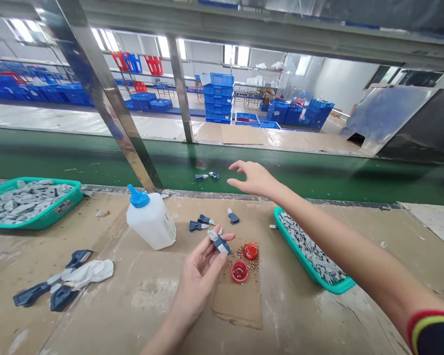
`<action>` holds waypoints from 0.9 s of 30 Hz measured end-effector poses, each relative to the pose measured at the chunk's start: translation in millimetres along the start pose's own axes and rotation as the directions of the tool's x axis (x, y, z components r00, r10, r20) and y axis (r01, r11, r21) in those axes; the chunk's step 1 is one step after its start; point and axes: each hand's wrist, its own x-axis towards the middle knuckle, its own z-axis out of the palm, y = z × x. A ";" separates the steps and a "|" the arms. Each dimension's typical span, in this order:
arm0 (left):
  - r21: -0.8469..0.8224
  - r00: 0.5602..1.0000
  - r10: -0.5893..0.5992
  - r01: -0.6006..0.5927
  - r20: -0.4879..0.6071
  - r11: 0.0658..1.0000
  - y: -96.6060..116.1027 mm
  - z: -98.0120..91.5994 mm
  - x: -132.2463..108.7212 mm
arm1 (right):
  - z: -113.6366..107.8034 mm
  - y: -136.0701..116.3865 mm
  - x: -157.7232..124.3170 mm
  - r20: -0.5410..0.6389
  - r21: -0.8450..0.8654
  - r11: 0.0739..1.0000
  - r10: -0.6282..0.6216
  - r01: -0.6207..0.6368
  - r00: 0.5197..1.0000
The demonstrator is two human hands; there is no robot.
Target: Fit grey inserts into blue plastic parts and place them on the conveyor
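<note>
My left hand (202, 276) pinches a small dark blue and white plastic part (219, 243) between thumb and fingers, above the cardboard-covered bench. My right hand (254, 178) reaches out over the green conveyor belt (163, 160), fingers apart and holding nothing. Just left of it, two similar blue and white parts (207, 176) lie on the belt. More such parts (202, 223) rest on the bench beyond my left hand, with a single one (233, 216) to their right. Two small red cups (240, 271) stand on a cardboard piece (240, 308), with tiny brown bits scattered around them.
A white bottle with a blue cap (151, 219) stands left of my left hand. Teal baskets of grey pieces sit at the left (59, 214) and right (299, 254). Larger blue parts and a white cloth-like item (91, 272) lie front left. A metal post (114, 108) rises at the bench's back edge.
</note>
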 end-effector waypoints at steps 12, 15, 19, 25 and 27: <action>-0.018 0.996 0.060 -0.061 -0.072 0.998 -20.9 -9.8 2.8 | 142.1 -23.9 141.1 0.247 -0.160 0.974 -0.119 0.162 0.962; -0.025 0.995 0.019 -0.022 -0.101 0.999 -14.5 -7.7 3.7 | 143.4 -8.0 133.3 0.316 -0.107 0.975 -0.152 0.194 0.937; 0.000 0.972 0.083 -0.085 -0.220 0.996 -16.6 -0.8 5.8 | 120.1 15.9 97.1 0.446 0.003 0.971 -0.216 0.240 0.869; 0.296 0.972 0.214 -0.178 -0.097 0.939 -22.0 5.5 18.3 | 56.1 65.0 52.5 0.350 -0.088 0.994 -0.026 0.061 0.937; 0.556 0.967 0.252 -0.223 0.024 0.801 -13.2 5.6 35.7 | 40.7 81.6 44.4 0.299 -0.143 0.989 0.091 -0.050 0.950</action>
